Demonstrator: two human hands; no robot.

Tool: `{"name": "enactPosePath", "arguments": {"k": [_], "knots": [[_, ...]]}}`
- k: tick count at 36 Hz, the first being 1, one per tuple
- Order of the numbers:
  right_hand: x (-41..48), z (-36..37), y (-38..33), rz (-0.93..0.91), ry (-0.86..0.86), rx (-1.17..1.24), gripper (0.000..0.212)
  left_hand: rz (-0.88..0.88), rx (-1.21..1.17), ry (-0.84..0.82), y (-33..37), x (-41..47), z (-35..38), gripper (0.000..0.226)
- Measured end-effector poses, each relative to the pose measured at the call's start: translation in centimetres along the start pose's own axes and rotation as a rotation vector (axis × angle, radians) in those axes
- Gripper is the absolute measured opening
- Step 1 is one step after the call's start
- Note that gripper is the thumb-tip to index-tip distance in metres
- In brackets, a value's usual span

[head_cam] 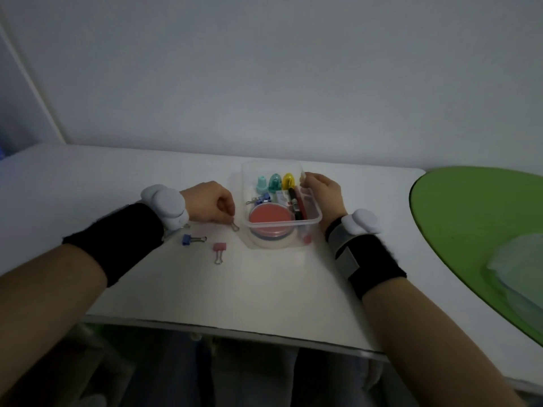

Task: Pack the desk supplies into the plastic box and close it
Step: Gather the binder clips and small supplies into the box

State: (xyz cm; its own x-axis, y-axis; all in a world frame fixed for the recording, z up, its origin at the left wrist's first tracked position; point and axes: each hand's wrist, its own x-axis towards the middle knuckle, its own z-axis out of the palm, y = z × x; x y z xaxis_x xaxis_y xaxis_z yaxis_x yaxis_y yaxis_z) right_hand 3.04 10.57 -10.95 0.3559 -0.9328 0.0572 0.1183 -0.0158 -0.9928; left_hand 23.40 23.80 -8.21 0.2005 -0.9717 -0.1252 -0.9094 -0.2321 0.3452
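Observation:
The clear plastic box (pixel 315 216) stands open on the white desk (pixel 279 289). Inside lie a round red stamp pad (pixel 269 219), a tape roll under it, pens (pixel 295 201), a blue binder clip (pixel 263 198) and teal, green and yellow small items (pixel 274 181) at the far end. My right hand (pixel 323 193) grips the box's right rim. My left hand (pixel 210 204) sits just left of the box, fingers pinched on the wire handle of a small binder clip (pixel 235 226) that touches the desk. A blue binder clip (pixel 192 239) and a pink binder clip (pixel 219 250) lie loose nearer me.
A round green table (pixel 470 224) adjoins the desk on the right, with a clear plastic sheet or lid (pixel 520 268) on it. A white wall runs behind the desk. The desk's front edge is near my legs.

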Motion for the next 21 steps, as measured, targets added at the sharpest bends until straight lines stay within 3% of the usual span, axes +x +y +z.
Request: {"name": "enactPosePath", "arguments": {"k": [3, 9, 14, 18, 21], "knots": [[0.0, 0.0, 0.0, -0.006, -0.005, -0.013, 0.015, 0.029, -0.011, -0.045, 0.4, 0.0, -0.4, 0.014], [0.0, 0.0, 0.1, -0.018, -0.009, -0.028, 0.018, 0.075, 0.005, -0.196, 0.2, -0.5, -1.4, 0.032], [0.0, 0.0, 0.1, -0.021, -0.007, -0.054, 0.020, 0.125, 0.017, -0.079, -0.8, -0.1, -0.5, 0.015], [0.0, 0.1, 0.1, -0.033, 0.002, -0.070, 0.021, 0.126, 0.053, -0.007, -1.5, 0.3, -1.0, 0.019], [-0.1, 0.2, 0.1, -0.040, -0.007, -0.075, 0.021, 0.121, -0.064, 0.245, -1.4, 0.1, -2.8, 0.015]]}}
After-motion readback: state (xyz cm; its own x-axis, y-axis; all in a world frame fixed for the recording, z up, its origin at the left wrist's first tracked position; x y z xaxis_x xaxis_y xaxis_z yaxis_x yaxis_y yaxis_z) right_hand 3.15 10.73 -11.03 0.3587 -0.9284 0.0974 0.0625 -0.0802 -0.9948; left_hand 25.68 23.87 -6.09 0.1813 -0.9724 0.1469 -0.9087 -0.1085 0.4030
